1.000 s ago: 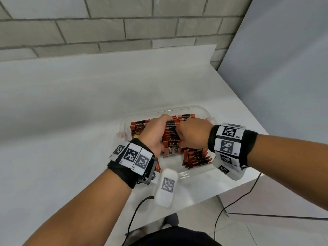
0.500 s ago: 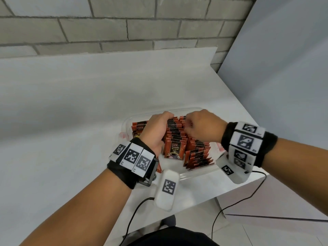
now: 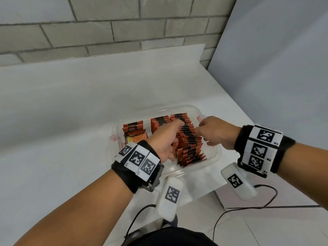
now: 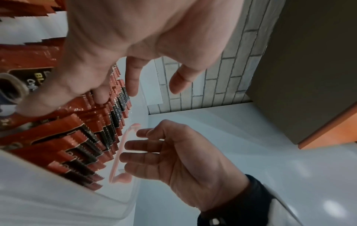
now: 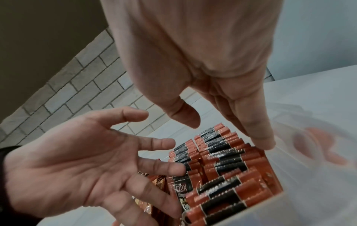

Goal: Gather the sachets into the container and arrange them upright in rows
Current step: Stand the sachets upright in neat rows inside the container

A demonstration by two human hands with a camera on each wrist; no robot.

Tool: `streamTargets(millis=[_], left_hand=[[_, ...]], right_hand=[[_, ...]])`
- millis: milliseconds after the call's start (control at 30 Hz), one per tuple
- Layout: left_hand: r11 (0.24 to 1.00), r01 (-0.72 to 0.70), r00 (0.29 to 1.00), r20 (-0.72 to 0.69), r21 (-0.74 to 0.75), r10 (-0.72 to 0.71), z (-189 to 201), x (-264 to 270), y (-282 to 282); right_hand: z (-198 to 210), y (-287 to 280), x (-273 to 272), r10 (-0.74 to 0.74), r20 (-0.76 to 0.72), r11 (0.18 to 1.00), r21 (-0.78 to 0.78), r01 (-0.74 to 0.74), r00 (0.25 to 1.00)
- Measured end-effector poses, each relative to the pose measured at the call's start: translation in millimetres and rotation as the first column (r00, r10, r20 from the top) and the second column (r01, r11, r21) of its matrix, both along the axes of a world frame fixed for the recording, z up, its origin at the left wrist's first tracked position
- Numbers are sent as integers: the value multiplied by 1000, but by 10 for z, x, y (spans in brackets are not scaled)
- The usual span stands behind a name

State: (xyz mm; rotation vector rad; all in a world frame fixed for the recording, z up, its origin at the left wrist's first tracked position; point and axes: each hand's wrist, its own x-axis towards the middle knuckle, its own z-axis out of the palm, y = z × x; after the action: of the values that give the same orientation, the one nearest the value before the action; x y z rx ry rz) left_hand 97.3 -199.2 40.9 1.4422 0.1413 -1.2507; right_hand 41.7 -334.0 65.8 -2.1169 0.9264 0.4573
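White tabletop (image 3: 71, 121) against a brick wall (image 3: 124, 29) is seen carrying one clear container (image 3: 211, 162). Compared with a second ago, the right hand (image 3: 216, 134) is drawn off the sachets (image 3: 188, 139) toward the right rim, fingers spread, nothing held. The left hand (image 3: 165, 137) is laid loosely open on the long upright row; two shorter groups are seen at left.

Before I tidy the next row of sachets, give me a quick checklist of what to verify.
1. Left hand free: ok, fingers relaxed beside the row.
2. Right hand free: ok, open, holding nothing.
3. Long row of sachets upright: ok.
4. Sachets at the container's left end upright: not ok, some lie flat.
5. Container fully on the table: ok.
6. Loose sachets outside it: cannot tell.
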Motion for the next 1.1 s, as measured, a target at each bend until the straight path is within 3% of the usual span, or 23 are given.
streamTargets(millis=[1100], left_hand=[[991,-31,986,-166,-130,9,-326,0,-106]], right_hand=[[-175,6,-26,-85,35,993,88,81,996]])
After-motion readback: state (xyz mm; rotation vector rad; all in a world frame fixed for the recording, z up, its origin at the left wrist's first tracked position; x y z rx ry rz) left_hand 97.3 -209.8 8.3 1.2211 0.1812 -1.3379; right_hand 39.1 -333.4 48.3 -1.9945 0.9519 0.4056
